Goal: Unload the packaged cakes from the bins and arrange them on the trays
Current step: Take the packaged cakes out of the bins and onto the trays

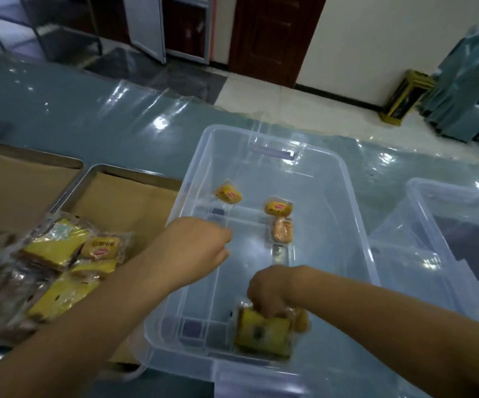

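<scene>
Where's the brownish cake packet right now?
Head view: the brownish packet lies in the clear bin, right of centre, beside a yellow packet, beyond the right hand.

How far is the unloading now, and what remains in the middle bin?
Done: a pile of cakes lies on the tray. In hand: the right hand grips a yellow package in the clear bin. Left: three loose cakes at its far end, and the pile is not yet arranged.

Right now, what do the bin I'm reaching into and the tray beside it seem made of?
Bin: clear glossy plastic, probably; the table shows through its walls. Tray: likely metal, grey shiny rim; brown liner, paper or card.
</scene>
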Available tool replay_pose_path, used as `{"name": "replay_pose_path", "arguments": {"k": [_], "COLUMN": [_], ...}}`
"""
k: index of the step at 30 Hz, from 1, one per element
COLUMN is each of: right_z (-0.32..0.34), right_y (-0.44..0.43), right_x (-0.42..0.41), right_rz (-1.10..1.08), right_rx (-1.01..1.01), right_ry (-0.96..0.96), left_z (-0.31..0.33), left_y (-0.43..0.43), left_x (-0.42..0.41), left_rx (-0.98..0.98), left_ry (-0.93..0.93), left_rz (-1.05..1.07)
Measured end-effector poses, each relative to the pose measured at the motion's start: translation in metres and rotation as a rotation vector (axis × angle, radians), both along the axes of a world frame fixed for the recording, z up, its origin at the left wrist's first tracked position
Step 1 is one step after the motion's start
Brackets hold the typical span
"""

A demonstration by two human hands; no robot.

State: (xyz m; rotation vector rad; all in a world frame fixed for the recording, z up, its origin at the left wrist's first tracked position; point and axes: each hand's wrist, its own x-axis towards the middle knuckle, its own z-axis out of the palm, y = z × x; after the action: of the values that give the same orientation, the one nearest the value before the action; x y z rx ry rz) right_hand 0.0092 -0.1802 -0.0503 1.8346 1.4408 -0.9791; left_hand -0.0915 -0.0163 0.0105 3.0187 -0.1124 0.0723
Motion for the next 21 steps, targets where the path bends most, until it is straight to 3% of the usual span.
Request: {"name": "replay_pose_path", "arguments": {"k": [11, 18, 21], "right_z": [-0.018, -0.010, -0.005], "right_y": [0.003, 0.001, 0.004], "right_x": [0.000, -0.005, -0.005], "right_rz": [-0.447, -0.426, -0.318], "right_rx": [-0.052, -0.106, -0.089], "right_ry": [0.097, 0.177, 0.169], "left_z": [0.001, 0.003, 0.004], "left_y": [0.001, 0.001, 0.001], "left_x": [-0.003, -0.004, -0.005], "left_rx": [-0.013, -0.027, -0.021], "left_ry": [-0.031, -0.020, -0.007], "left_rz": [-0.006, -0.005, -0.025]}}
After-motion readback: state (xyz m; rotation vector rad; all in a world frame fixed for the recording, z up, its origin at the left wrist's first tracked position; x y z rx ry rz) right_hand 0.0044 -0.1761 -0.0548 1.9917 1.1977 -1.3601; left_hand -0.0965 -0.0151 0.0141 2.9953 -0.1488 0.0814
